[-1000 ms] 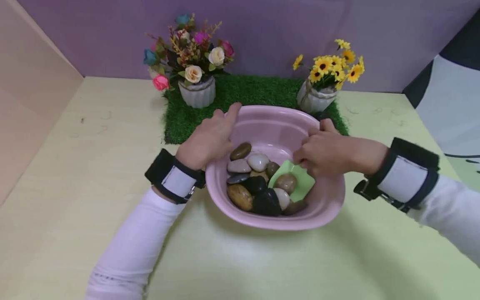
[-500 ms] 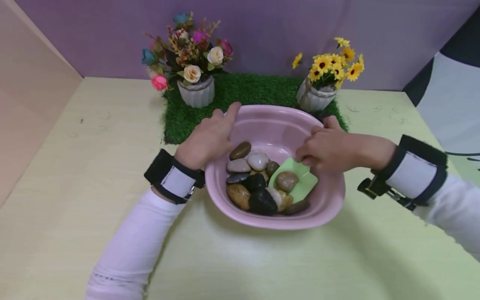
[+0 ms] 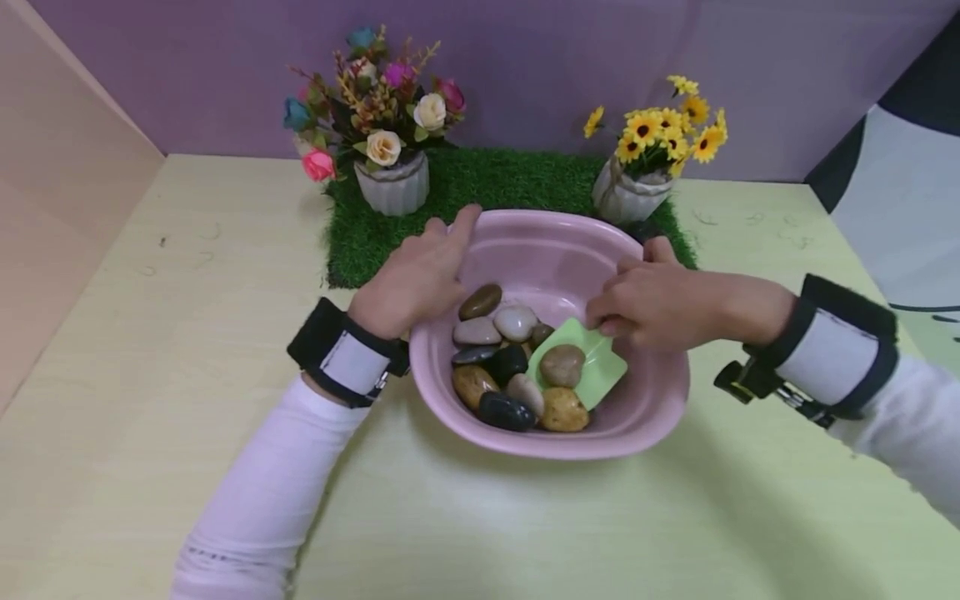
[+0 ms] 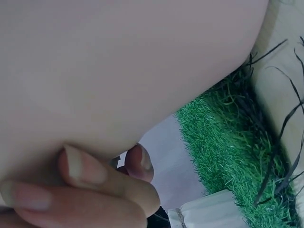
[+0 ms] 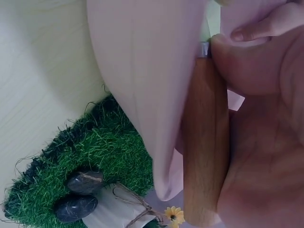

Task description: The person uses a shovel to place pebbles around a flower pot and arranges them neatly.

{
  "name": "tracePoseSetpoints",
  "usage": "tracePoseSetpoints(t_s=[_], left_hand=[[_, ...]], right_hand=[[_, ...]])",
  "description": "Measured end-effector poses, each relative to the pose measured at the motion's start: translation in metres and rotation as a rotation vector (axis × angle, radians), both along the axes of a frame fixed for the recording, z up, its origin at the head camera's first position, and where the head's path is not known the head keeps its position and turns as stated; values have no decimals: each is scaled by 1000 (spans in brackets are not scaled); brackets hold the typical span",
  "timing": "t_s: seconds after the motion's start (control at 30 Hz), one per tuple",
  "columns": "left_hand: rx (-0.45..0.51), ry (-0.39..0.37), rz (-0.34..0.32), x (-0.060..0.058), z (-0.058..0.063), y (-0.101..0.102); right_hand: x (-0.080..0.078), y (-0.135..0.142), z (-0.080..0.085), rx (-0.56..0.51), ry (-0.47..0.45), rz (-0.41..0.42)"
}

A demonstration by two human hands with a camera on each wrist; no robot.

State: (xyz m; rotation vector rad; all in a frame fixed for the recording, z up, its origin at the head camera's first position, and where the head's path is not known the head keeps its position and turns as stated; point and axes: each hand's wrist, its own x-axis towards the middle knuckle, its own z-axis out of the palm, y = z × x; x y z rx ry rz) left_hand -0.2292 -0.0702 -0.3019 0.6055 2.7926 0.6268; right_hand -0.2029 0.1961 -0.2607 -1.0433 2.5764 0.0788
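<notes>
Green scoop has shifted slightly toward the left edge of the bench; a tan stone, earlier partly covered, lies exposed beside it. Head view: the scoop is inside the pink basin with a brown stone on its blade; the grass mat lies along the bench's rear edge. The left hand grips the basin rim. Left wrist view: curled fingers meet the basin. Right wrist view: the right hand grasps the scoop's wooden handle.
</notes>
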Motion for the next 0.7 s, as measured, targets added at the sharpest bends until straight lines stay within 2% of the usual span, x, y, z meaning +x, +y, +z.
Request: tracePoseSetpoints(t_s=[0.23,0.7], left_hand=[[1,0,-9,0,0,0],[-7,19,-10,1,0,0]], right_hand=[[6,5,-1,-15,58,4],[11,18,7,-83,-79,-25]])
